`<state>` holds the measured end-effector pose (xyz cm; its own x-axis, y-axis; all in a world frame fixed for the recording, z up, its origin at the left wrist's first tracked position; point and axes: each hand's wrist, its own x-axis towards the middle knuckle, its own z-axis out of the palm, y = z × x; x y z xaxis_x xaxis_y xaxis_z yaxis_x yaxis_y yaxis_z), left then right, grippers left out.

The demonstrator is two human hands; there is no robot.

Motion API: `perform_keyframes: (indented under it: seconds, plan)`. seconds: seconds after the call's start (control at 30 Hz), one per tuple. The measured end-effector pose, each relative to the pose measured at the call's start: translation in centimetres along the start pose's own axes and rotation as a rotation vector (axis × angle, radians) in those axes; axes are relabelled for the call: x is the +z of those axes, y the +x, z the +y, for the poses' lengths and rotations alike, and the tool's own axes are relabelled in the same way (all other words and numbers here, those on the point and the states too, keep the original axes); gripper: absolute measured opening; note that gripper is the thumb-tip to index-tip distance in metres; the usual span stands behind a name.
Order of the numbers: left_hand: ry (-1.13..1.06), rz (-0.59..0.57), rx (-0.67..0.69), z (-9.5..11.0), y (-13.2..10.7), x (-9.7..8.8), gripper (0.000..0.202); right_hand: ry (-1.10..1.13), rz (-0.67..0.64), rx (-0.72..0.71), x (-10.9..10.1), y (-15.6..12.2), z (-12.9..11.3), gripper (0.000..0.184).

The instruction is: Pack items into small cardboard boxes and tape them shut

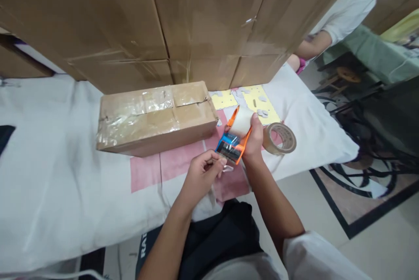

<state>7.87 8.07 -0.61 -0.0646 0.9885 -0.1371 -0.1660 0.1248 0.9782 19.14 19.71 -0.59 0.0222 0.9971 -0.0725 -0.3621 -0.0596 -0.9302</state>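
My right hand (254, 140) is wrapped round an orange tape dispenser (236, 138) loaded with a pale roll of clear tape, held just above the cloth-covered table (49, 175). My left hand (203, 171) is pinched at the dispenser's blade end, fingertips on what looks like the loose tape end. A small brown cardboard box (153, 118), its top covered in shiny tape, lies on the table to the left of the dispenser. A loose roll of brown tape (280, 138) stands just right of my right hand.
A wall of large stacked cardboard cartons (163, 22) rises behind the small box. Yellow sheets (258, 101) lie on a pink mat. Another person's arm in a white sleeve (330, 31) shows at the upper right, by a green-draped surface. Patterned floor lies to the right.
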Motion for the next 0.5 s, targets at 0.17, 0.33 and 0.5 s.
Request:
perform_keyframes:
  seconds: [0.17, 0.33, 0.5]
  plan:
    - [0.004, -0.009, -0.006, -0.04, 0.05, -0.25, 0.031, -0.016, 0.004, 0.070, -0.34, 0.40, 0.33, 0.050]
    - [0.018, -0.026, -0.026, 0.25, -0.07, -0.33, 0.029, -0.047, -0.016, 0.070, -0.24, 0.31, 0.21, 0.051]
    - [0.050, -0.003, -0.035, 0.52, -0.03, -0.33, 0.028, -0.076, -0.022, 0.049, -0.22, 0.33, 0.26, 0.050]
